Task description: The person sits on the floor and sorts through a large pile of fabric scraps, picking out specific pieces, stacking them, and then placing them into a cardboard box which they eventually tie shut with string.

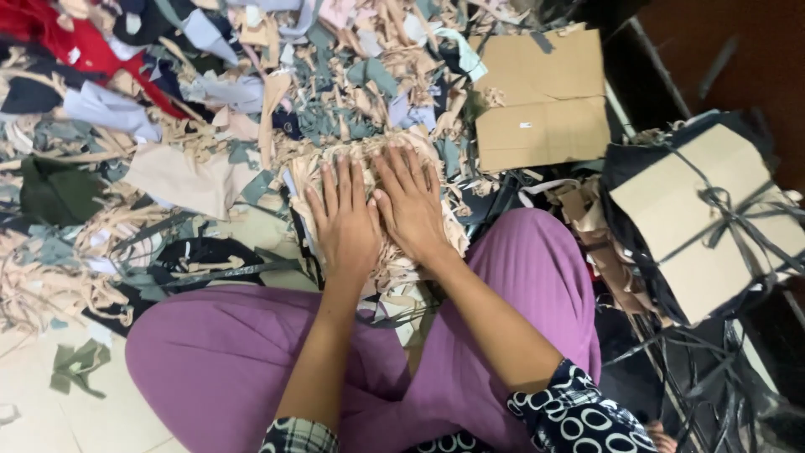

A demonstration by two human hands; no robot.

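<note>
From the head view, the left hand (346, 220) and the right hand (411, 201) lie flat, side by side, fingers spread, gripping nothing. They press on a stack of beige cut cloth pieces (335, 164) in the middle, just past the purple trouser knees (251, 344). A brown cardboard sheet (541, 96) lies far right.

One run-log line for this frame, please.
left hand flat on beige scrap stack | right hand flat beside it | cardboard behind
</note>
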